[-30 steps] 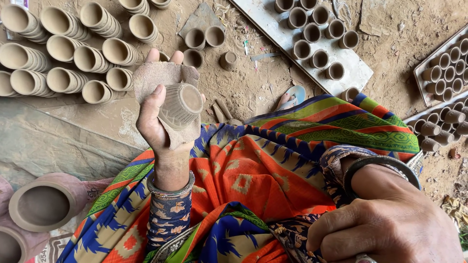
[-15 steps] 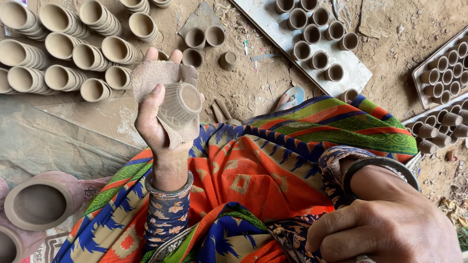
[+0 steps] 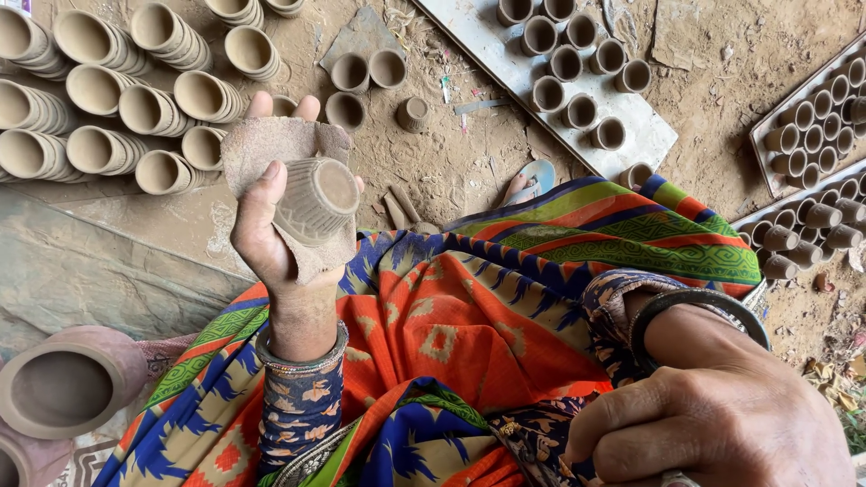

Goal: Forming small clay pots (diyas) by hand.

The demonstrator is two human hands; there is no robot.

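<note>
Left hand (image 3: 271, 225) around clay cup (image 3: 316, 200) and cloth (image 3: 271, 144), right hand (image 3: 713, 433) clenched

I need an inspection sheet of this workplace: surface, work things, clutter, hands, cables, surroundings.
Surface: bare dusty ground.
Work things: small ribbed clay cup lying on a rough cloth pad.
Clutter: stacked clay cups lying on their sides; upright cups on a grey board; more cups in trays; a large clay pot.
Hands: left hand grips cup and pad; right hand closed, contents hidden.
Cables: nothing seen.
Surroundings: colourful patterned garment over the lap; a sandal.
</note>
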